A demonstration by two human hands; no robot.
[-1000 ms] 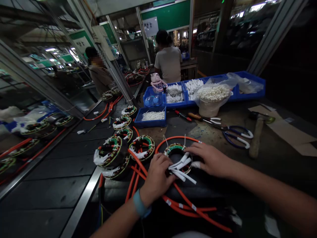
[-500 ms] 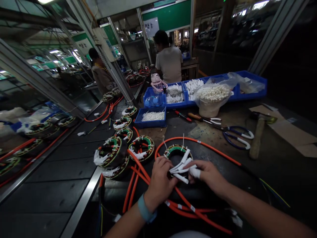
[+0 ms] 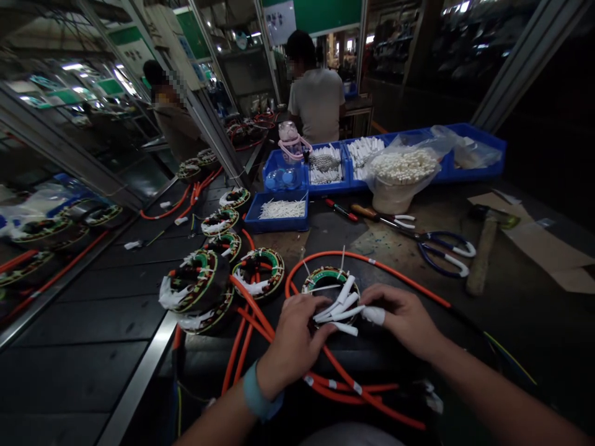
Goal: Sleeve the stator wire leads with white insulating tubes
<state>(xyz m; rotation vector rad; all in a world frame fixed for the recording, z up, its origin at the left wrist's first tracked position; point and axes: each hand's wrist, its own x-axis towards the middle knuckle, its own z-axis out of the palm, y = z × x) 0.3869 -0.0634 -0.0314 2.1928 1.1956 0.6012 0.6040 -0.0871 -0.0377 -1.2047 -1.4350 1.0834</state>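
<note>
A ring-shaped motor stator (image 3: 326, 276) with green and dark windings lies in front of me, with several white insulating sleeves (image 3: 346, 302) fanning out over its near side. My left hand (image 3: 297, 328) is closed at the stator's left, thumb and fingers gripping the sleeves near their left ends. At the other side, my right hand (image 3: 404, 316) pinches the tip of one sleeve between thumb and forefinger. White wrapping covers a fingertip of that hand. Thin white ties stand up from the stator's far rim. An orange cable (image 3: 332, 254) loops around it.
More stators (image 3: 260, 272) stand to the left, beside a dark slatted conveyor (image 3: 93, 322). Behind are a small blue tray (image 3: 274, 228) of thin white ties, blue bins (image 3: 351, 186) and a bagged tub (image 3: 395, 198). Scissors (image 3: 444, 244) and a hammer (image 3: 483, 248) lie right. Two people sit beyond.
My right hand has drawn back a little to the right, from among the sleeves to one sleeve's tip. The left hand keeps its hold. The whole view has shifted slightly.
</note>
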